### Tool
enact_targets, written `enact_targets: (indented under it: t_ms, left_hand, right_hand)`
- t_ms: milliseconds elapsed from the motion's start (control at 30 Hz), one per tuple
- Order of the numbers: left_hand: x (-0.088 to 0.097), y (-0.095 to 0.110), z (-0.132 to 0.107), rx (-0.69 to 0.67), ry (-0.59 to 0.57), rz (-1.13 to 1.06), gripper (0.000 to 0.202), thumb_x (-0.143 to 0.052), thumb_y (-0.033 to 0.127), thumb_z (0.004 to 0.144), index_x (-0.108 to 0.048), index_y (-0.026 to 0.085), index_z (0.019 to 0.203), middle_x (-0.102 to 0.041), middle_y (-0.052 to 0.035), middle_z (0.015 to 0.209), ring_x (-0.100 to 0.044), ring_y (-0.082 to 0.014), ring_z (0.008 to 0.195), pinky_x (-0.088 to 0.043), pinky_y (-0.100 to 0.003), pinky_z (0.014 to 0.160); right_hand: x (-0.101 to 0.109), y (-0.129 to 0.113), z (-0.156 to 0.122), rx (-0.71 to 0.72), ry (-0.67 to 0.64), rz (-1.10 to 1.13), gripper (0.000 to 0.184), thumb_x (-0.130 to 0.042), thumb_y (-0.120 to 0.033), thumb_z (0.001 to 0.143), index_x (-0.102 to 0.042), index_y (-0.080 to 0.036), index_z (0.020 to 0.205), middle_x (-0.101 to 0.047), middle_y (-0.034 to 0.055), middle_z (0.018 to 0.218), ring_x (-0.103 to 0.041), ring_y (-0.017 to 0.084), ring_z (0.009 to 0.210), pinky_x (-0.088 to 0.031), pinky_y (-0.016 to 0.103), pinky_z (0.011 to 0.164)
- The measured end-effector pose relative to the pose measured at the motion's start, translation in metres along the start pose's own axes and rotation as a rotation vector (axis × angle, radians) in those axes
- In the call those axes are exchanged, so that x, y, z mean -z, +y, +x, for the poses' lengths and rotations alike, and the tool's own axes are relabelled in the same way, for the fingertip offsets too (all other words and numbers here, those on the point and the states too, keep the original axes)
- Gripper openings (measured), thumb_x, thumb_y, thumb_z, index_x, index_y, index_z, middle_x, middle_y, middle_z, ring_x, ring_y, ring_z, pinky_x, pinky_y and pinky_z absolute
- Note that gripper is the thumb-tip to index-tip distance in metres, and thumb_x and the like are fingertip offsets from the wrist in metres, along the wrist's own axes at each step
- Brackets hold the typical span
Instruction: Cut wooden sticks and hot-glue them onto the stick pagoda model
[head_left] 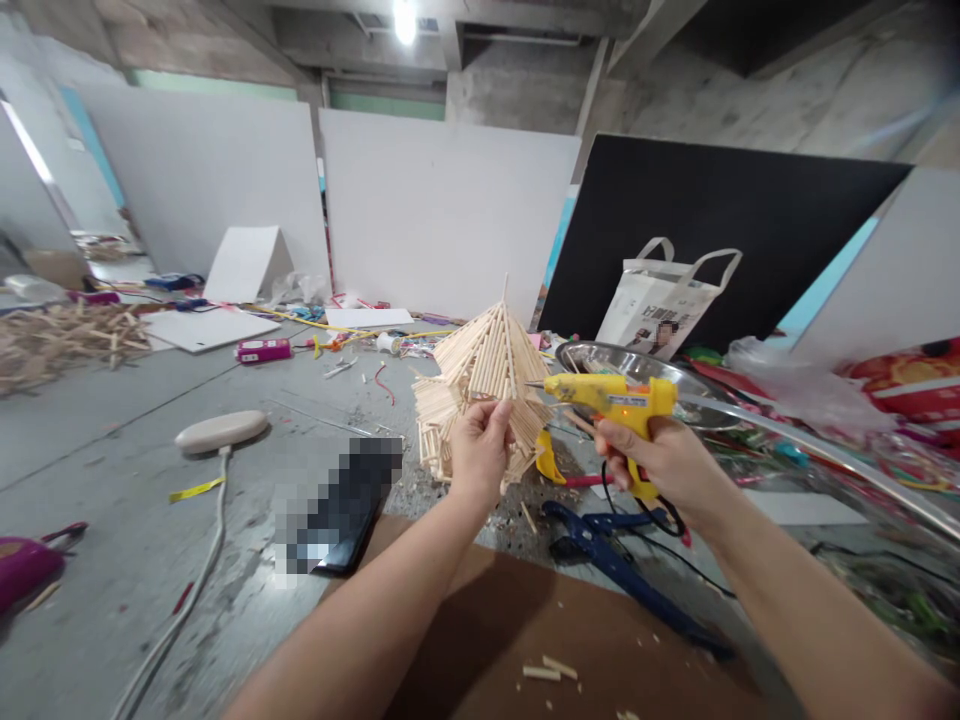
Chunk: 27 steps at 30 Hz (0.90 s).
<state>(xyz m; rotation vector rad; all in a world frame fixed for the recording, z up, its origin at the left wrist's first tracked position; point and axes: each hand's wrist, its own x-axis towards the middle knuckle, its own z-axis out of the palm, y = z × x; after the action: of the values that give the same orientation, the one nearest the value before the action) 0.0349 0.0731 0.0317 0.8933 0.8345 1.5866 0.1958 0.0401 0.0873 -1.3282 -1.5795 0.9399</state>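
A model tower of thin wooden sticks (487,350) stands upright in front of me, with a pointed, tiered roof. My left hand (481,440) is at the lower edge of its top roof, thumb and fingers pinched together. What lies between those fingertips is hidden. My right hand (660,460) is wrapped around a yellow hot glue gun (611,395), with a small orange light on its body. Its nozzle points left, close to the roof's right side just above my left thumb. A clear glue stick (810,440) runs out of its back.
Blue pliers-like cutters (622,570) lie below the glue gun, beside its black cord. A phone (352,510), a white corded device (223,432) and a brown board (540,640) are nearby. Behind stand a metal bowl (577,352) and a white bag (652,300). Loose sticks (67,340) pile far left.
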Motion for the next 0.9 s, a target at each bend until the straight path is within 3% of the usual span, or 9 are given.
enact_targets:
  t_ms: [167,400,633,900]
  left_hand:
    - [0.0,0.001,0.004,0.089,-0.03,-0.073,0.028,-0.06,0.039,0.064,-0.045,0.015,0.061,-0.04,0.0089,0.039,-0.028,-0.0005,0.026,-0.017,-0.014,0.028]
    - [0.001,0.007,0.006,0.091,-0.03,-0.105,0.025,-0.06,0.036,0.064,-0.05,0.013,0.064,-0.041,0.0087,0.039,-0.028,-0.0005,0.025,-0.017,-0.015,0.027]
    - [-0.001,0.004,0.008,0.062,0.002,-0.083,0.026,-0.059,0.035,0.065,-0.046,0.014,0.059,-0.041,0.0086,0.038,-0.027,-0.0004,0.025,-0.018,-0.014,0.027]
    - [-0.002,0.004,0.007,0.063,-0.009,-0.086,0.028,-0.06,0.037,0.064,-0.044,0.015,0.056,-0.04,0.0085,0.039,-0.028,-0.0004,0.025,-0.018,-0.014,0.027]
  right_hand:
    - [0.008,0.006,-0.007,-0.031,0.0,0.033,0.028,-0.057,-0.045,0.067,-0.052,-0.018,0.062,-0.051,-0.0022,0.051,-0.043,0.005,0.034,-0.036,0.02,0.035]
    - [0.009,0.012,-0.011,-0.042,-0.02,0.002,0.027,-0.055,-0.043,0.07,-0.053,-0.017,0.064,-0.051,-0.0018,0.049,-0.043,0.007,0.035,-0.035,0.021,0.036]
    - [-0.007,0.0,-0.005,0.016,0.052,0.035,0.029,-0.059,-0.044,0.064,-0.052,-0.017,0.065,-0.053,-0.0022,0.053,-0.042,0.006,0.032,-0.032,0.021,0.033]
    - [-0.019,-0.003,0.005,0.071,0.028,0.039,0.026,-0.058,-0.043,0.066,-0.053,-0.018,0.066,-0.054,-0.0017,0.056,-0.042,0.005,0.032,-0.033,0.022,0.033]
